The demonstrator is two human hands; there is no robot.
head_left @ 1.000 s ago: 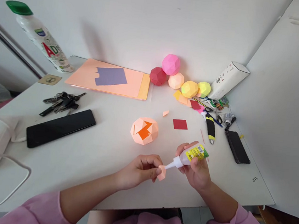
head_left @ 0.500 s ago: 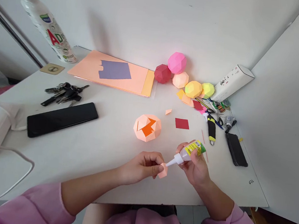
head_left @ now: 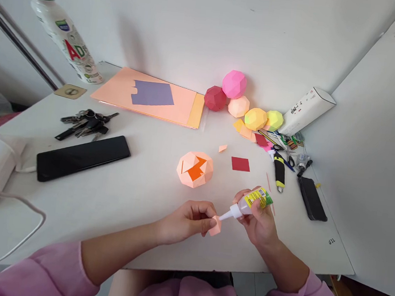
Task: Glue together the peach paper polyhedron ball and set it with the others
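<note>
A partly finished peach paper ball (head_left: 188, 160) is sitting on the white table (head_left: 135, 202), just beyond the left hand (head_left: 189, 221); it is looking light, hollow and easily dented, so cupping it low around the sides is seeming safest. The left hand is pinching a small folded peach paper piece (head_left: 215, 228), probably almost weightless and quick to crease, best held by one edge. The right hand (head_left: 262, 225) is wrapping around a tilted glue bottle (head_left: 253, 200), likely soft and squeezable, suiting a gentle hold on its body. Its white nozzle (head_left: 228, 214) is pointing down at the piece's upper edge; actual contact is hard to tell.

Around them, from the left, a green-capped bottle (head_left: 69, 42) is standing upright, keys (head_left: 89, 123) are lying behind a black phone (head_left: 83, 158), and stacked coloured paper (head_left: 181, 101) is resting farther back. Faceted balls (head_left: 239, 106) are clustering behind a red paper rectangle (head_left: 240, 164), while a cutter (head_left: 279, 171) is lying beyond the right hand, getting in the way of a forward reach
</note>
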